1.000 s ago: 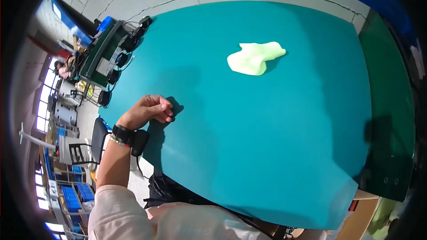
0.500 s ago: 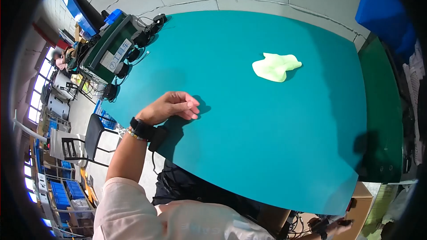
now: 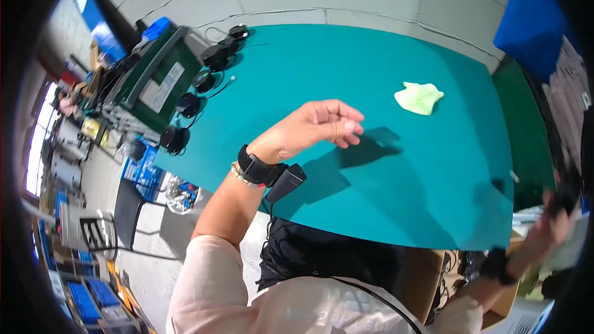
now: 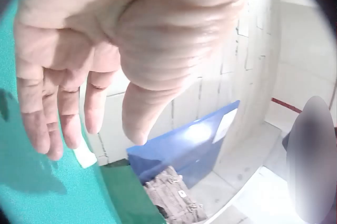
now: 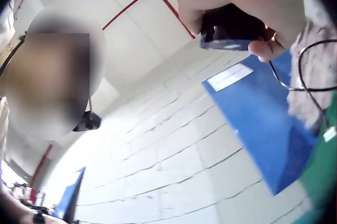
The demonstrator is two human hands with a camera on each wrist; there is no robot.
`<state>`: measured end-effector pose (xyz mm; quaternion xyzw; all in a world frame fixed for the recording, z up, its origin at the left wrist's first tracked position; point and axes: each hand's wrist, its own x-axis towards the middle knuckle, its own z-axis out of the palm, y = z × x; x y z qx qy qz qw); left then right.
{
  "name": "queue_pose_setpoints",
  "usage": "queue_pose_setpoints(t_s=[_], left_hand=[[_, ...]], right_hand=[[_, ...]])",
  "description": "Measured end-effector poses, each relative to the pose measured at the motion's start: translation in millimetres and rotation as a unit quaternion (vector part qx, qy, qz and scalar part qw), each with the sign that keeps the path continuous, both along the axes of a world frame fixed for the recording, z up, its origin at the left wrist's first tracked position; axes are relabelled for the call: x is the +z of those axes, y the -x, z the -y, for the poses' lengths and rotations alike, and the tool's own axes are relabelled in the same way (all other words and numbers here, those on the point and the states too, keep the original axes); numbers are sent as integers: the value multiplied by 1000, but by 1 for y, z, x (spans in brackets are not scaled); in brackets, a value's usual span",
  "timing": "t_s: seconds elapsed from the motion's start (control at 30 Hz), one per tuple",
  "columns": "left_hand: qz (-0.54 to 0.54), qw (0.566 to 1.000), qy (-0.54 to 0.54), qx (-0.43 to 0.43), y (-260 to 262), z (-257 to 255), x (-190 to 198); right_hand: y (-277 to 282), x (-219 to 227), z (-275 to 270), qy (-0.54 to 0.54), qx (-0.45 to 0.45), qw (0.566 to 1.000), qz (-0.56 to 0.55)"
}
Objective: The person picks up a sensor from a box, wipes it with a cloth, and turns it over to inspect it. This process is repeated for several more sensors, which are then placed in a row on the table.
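Observation:
My left hand (image 3: 312, 127) hangs over the teal table (image 3: 334, 210), holding nothing, its fingers loosely bent. The left wrist view shows its palm (image 4: 105, 34) and hanging fingers. A crumpled pale yellow-green cloth (image 3: 419, 98) lies on the table beyond this hand; part of the cloth (image 4: 84, 155) shows past the fingers. At the far right, my right hand (image 3: 547, 232) grips a black object (image 3: 567, 192), blurred in the head view. From the right wrist, fingers (image 5: 260, 48) curl round this dark, round-edged object (image 5: 231, 28), with a thin black cable beside it.
Several round black devices with cables (image 3: 187, 104) line the table's left edge beside a dark green bin (image 3: 164, 86). A blue panel (image 3: 532, 18) stands at the back right. Below the table's right edge is an open cardboard box (image 3: 424, 284); a black chair (image 3: 128, 213) stands left.
My left hand has moved right across the view, away from the table's left side. My right hand has come up from near the cardboard box to the right edge, with the black object in it.

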<state>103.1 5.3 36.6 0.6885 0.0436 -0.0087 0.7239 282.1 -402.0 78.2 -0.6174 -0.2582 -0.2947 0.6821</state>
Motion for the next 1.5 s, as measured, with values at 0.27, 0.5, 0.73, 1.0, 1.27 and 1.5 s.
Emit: queue_pose_setpoints(t_s=[0.27,0.5,0.73,1.0,1.27,1.5], left_hand=[[100,958,265,-49,-18,-24,-40],[67,957,274,66,-14,-35,-60],[49,953,295,48,-9,-29,-60],[100,963,200,153,-15,-15,-49],[178,950,0,258,-14,-18,-49],[185,947,-20,263,-15,-16,-49]], right_hand=[[56,-40,-262,269,225,927,134],[59,-72,-285,260,229,929,130],[56,-73,-275,256,295,913,115],[26,-39,-281,362,271,891,-41],[-63,-80,-256,624,-31,768,137],[8,-25,-284,270,307,910,-71]])
